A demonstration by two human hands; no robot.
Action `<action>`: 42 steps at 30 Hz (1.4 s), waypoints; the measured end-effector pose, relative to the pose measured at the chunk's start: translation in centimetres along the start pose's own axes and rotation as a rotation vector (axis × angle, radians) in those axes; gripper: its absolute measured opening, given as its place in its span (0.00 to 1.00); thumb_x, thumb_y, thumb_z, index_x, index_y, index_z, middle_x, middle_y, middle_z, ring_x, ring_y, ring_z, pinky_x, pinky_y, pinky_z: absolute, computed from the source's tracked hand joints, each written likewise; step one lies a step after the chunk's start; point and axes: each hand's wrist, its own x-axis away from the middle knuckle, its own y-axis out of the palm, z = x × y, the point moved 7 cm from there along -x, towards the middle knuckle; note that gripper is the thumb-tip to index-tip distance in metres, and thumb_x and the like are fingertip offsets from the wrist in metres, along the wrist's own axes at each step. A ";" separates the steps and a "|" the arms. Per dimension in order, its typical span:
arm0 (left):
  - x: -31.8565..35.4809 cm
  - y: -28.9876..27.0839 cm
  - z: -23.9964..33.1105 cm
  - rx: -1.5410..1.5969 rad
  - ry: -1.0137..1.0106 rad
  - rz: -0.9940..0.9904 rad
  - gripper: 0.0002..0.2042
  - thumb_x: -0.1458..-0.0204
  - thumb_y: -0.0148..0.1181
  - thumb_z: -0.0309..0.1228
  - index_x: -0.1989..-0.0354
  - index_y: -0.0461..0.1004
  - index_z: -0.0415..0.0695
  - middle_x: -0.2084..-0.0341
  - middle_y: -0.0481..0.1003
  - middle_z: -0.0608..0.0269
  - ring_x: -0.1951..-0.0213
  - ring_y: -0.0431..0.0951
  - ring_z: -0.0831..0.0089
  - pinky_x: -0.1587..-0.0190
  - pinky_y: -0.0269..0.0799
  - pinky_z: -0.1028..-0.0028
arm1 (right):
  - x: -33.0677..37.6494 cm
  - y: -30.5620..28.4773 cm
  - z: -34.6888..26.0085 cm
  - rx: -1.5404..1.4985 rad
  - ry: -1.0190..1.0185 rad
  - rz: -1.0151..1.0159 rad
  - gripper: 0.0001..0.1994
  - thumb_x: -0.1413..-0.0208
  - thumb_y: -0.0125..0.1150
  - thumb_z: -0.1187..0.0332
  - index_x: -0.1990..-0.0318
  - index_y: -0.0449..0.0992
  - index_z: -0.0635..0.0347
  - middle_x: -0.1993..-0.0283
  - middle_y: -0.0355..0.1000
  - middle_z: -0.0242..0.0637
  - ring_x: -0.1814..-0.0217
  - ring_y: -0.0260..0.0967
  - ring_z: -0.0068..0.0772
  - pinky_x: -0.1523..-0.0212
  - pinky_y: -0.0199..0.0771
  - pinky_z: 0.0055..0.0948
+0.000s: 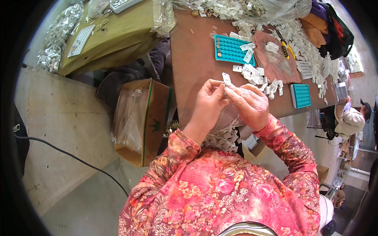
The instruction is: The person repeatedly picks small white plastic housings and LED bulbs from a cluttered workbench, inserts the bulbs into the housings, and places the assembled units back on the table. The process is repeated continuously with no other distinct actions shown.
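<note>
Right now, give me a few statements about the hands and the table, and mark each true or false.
1. Both hands, left hand and right hand, pinch a small white tag together. True.
2. A blue tray lies on the brown table. True.
3. The cardboard box stands on the table. False: it stands on the floor at the person's left.
4. The yellow-handled tool is in the right hand. False: it lies on the table beyond the hands.

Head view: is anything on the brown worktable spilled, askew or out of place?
Small white plastic pieces lie loose across the brown worktable, beside the teal tray. Both hands, left hand and right hand, pinch one white piece.
</note>
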 end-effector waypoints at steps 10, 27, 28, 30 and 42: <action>0.1 0.6 0.2 -0.040 0.026 0.042 0.07 0.39 0.55 0.28 0.56 0.67 0.42 0.62 0.74 0.63 0.59 0.75 0.77 0.57 0.73 0.77 | -0.1 -0.1 0.7 -0.110 0.077 -0.036 0.19 0.55 0.63 0.78 0.52 0.77 0.58 0.51 0.77 0.38 0.59 0.77 0.33 0.56 0.75 0.33; 0.0 0.7 -0.3 0.058 -0.082 0.016 0.07 0.38 0.54 0.30 0.54 0.66 0.44 0.64 0.73 0.54 0.67 0.71 0.74 0.63 0.70 0.79 | -7.5 8.0 15.9 -0.101 0.349 -0.176 0.08 0.46 0.62 0.69 0.59 0.80 0.57 0.62 0.76 0.42 0.63 0.76 0.43 0.61 0.75 0.35; 0.0 0.7 -0.2 0.067 -0.074 0.014 0.07 0.38 0.54 0.30 0.54 0.66 0.44 0.64 0.73 0.54 0.67 0.71 0.74 0.62 0.70 0.79 | -7.8 8.5 15.6 -0.051 0.284 -0.182 0.08 0.46 0.63 0.69 0.59 0.80 0.58 0.62 0.76 0.42 0.64 0.76 0.42 0.61 0.75 0.33; 0.0 0.7 -0.2 0.082 -0.060 0.013 0.07 0.38 0.54 0.30 0.54 0.66 0.44 0.64 0.73 0.54 0.67 0.71 0.74 0.62 0.70 0.79 | -7.8 9.4 16.0 -0.036 0.320 -0.205 0.08 0.47 0.63 0.69 0.61 0.80 0.59 0.62 0.76 0.42 0.63 0.75 0.45 0.61 0.75 0.35; -0.1 0.3 0.0 0.097 -0.020 0.042 0.07 0.38 0.54 0.29 0.55 0.66 0.43 0.62 0.74 0.59 0.61 0.75 0.72 0.60 0.72 0.76 | -5.1 2.9 10.5 -0.671 0.584 -0.219 0.05 0.48 0.63 0.77 0.65 0.76 0.69 0.70 0.75 0.30 0.70 0.70 0.16 0.67 0.72 0.20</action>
